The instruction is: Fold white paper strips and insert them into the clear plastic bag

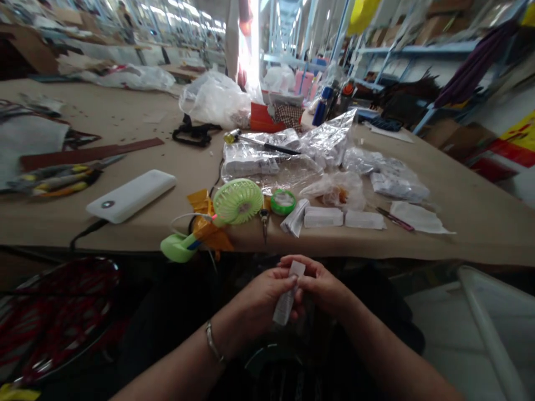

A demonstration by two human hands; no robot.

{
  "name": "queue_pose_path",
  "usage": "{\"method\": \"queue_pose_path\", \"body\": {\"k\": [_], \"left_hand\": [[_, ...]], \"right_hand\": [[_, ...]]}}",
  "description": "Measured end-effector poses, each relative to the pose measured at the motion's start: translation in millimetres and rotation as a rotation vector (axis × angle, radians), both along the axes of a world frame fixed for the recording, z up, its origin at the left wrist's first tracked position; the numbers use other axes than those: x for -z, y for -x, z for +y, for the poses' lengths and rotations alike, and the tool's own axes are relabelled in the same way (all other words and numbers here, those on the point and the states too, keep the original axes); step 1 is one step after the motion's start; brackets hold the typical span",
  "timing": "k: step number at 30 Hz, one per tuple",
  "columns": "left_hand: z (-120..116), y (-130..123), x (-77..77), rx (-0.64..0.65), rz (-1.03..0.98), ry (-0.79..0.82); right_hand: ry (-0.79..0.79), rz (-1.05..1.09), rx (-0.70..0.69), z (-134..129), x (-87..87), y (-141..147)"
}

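Between my two hands, below the table's front edge, is a narrow white printed label (pixel 285 305). My left hand (pixel 261 292) pinches it from the left with thumb and fingers, and a metal bracelet (pixel 213 341) circles that wrist. From the other side my right hand (pixel 324 284) grips the upper part of the label, its thumb close to the left thumb. Just beyond, on the table, lie a fanned bundle of labels (pixel 295 218) and two flat label stacks, one a left stack (pixel 323 217) and one a right stack (pixel 364 220).
On the brown-covered table (pixel 142 234) stand a green fan (pixel 238 201), a white power bank (pixel 132 196) and a round green container (pixel 283 201). Clear plastic bags (pixel 288 167), a hammer (pixel 267 146) and pliers (pixel 62 177) lie farther off. A pink-handled cutter (pixel 395 219) rests at right.
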State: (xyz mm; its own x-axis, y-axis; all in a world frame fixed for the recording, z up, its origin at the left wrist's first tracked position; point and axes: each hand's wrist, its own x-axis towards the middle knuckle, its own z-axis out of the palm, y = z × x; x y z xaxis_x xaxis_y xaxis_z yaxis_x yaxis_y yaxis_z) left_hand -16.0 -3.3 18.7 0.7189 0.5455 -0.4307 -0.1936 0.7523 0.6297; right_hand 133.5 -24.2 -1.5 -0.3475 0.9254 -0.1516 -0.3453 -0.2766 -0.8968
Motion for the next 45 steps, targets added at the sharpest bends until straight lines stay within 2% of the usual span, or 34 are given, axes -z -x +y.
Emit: {"method": "queue_pose_path", "body": {"k": [3,6,9,11,13,15,17,19,21,30,33,37,39,41,45], "left_hand": [[-2.0,1.1,-3.6,0.028,-0.001,-0.004],[-3.9,0.4,-7.6,0.047,0.048,-0.008],[-4.5,-1.0,-8.5,0.030,0.101,-0.015],[-4.0,-1.4,-6.9,-0.007,0.090,-0.029],[-2.9,-1.2,-4.7,-0.049,0.070,-0.038],[-1.6,-0.8,-3.2,-0.081,0.063,-0.036],[-0.6,-0.8,-2.8,-0.094,0.072,-0.031],[-0.1,-1.3,-3.0,-0.103,0.081,-0.027],[0.1,-1.9,-3.0,-0.108,0.089,-0.026],[-0.7,-1.0,0.8,-0.115,0.077,-0.020],[-0.7,-1.6,1.2,-0.119,0.084,-0.011],[-0.5,-1.9,2.9,-0.136,0.075,-0.028],[-0.7,-1.6,3.7,-0.160,0.083,-0.052],[-1.2,-1.3,3.6,-0.182,0.097,-0.082],[-3.3,-1.0,-1.4,-0.226,0.167,-0.189]], "right_hand": [[0.013,0.082,-0.175,-0.1,3.3,-3.9],[0.019,0.109,-0.175,1.2,5.0,-4.1],[-0.015,0.043,-0.139,1.6,3.8,-1.4],[-0.064,-0.060,-0.088,0.1,1.1,0.5],[-0.172,-0.236,0.056,-2.3,-2.4,1.0],[-0.354,-0.461,0.240,-4.7,-5.1,-0.1],[-0.532,-0.651,0.351,-6.2,-6.1,-2.3],[-0.637,-0.756,0.356,-6.9,-5.1,-4.1],[-0.677,-0.804,0.333,-7.0,-3.3,-4.8],[-0.653,-0.825,0.320,-7.8,-1.4,-1.1],[-0.567,-0.778,0.337,-8.2,1.4,-0.3],[-0.369,-0.588,0.368,-6.5,4.3,2.4],[-0.324,-0.547,0.361,-5.7,3.9,4.4],[-0.367,-0.588,0.339,-5.7,2.6,6.3],[-0.580,-0.717,0.304,-5.8,0.2,8.9]]}}
